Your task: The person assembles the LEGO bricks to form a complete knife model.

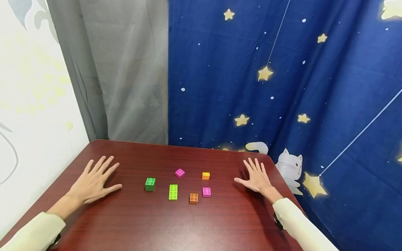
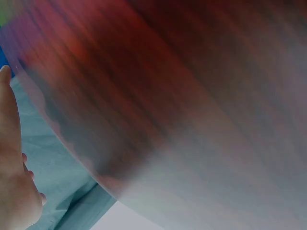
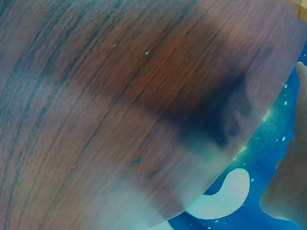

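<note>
On the dark red table (image 1: pixel 125 216) lie several toy building bricks. My left hand (image 1: pixel 95 183), fingers spread, is to the left of them and holds nothing; the dark green brick (image 1: pixel 150 184) is nearest to it. Over the table's right side is my right hand (image 1: pixel 257 177), also spread and holding nothing. Between the hands are a long lime green brick (image 1: pixel 173 192), a turned magenta brick (image 1: pixel 180 173), an orange brick (image 1: pixel 205 176), a brown brick (image 1: pixel 193 198) and a pink brick (image 1: pixel 206 192). Each wrist view shows only part of its own hand (image 2: pixel 17 182).
Behind the table hang a grey curtain (image 1: pixel 132 69) and a blue curtain (image 1: pixel 220 69) with stars and a white cat. A pale patterned wall (image 1: pixel 37 122) stands along the left edge. Shadows of the hands fall on the tabletop.
</note>
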`<state>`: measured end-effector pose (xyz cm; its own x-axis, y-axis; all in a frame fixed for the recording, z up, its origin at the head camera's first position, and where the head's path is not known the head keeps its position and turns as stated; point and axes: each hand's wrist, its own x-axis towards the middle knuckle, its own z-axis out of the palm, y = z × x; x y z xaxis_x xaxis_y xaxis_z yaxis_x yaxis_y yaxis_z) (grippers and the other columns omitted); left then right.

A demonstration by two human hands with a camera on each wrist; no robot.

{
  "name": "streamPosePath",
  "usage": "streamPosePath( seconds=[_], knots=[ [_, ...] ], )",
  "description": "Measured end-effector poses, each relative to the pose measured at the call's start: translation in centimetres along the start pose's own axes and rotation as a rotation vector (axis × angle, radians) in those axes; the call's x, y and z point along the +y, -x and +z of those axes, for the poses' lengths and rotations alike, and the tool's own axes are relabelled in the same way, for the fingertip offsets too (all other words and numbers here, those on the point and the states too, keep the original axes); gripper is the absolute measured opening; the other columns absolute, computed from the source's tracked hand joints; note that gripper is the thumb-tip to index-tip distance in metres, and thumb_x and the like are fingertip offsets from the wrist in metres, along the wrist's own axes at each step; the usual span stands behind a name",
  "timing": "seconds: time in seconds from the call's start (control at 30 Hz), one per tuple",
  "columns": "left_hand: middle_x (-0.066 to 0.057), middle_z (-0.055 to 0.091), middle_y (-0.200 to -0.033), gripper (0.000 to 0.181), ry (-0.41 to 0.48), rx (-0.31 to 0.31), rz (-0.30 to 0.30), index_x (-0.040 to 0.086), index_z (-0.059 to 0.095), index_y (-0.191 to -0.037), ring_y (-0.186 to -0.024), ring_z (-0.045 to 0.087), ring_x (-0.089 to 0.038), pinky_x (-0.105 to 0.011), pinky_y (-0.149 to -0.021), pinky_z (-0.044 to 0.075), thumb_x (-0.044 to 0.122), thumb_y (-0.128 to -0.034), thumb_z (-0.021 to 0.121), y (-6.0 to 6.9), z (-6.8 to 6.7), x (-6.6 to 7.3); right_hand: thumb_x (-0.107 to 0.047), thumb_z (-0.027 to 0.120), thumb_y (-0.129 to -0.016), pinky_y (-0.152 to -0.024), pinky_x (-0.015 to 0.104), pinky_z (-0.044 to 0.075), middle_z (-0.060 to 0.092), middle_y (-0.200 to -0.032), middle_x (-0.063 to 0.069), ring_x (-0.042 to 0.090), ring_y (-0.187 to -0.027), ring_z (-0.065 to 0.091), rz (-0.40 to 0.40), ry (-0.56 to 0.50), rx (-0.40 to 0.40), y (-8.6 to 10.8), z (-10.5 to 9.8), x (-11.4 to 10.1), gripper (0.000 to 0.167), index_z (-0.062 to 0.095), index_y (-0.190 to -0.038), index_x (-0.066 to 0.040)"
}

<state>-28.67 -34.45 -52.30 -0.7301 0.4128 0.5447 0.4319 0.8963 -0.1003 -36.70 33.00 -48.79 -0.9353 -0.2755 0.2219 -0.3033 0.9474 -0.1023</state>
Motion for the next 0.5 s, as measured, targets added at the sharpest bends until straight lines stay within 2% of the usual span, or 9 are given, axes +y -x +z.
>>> streamPosePath(
  seconds=[0.27, 0.5],
  knots=[
    [-0.022, 0.042, -0.158, 0.088, 0.011, -0.01, -0.01, 0.009, 0.055, -0.148, -0.147, 0.034, -0.044, -0.062, -0.122, 0.01, 0.068, -0.0844, 0.071, -0.5, 0.0, 0.7, -0.076, 0.066, -0.084, -0.122, 0.063, 0.006, 0.03, -0.167, 0.02, 0.044, -0.156, 0.015, -0.036, -0.002, 0.008, -0.3, -0.2, -1.4, 0.106, 0.038, -0.16, -0.008],
    [-0.023, 0.044, -0.157, 0.088, 0.011, -0.004, 0.001, 0.008, 0.055, -0.148, -0.145, 0.036, -0.044, -0.065, -0.119, 0.015, 0.067, -0.0837, 0.072, -0.7, 0.0, 1.1, -0.077, 0.065, -0.084, -0.123, 0.062, 0.004, 0.026, -0.168, 0.019, 0.043, -0.157, 0.011, -0.052, -0.002, -0.017, -0.3, -0.1, -2.3, 0.107, 0.035, -0.162, -0.01]
  ],
)
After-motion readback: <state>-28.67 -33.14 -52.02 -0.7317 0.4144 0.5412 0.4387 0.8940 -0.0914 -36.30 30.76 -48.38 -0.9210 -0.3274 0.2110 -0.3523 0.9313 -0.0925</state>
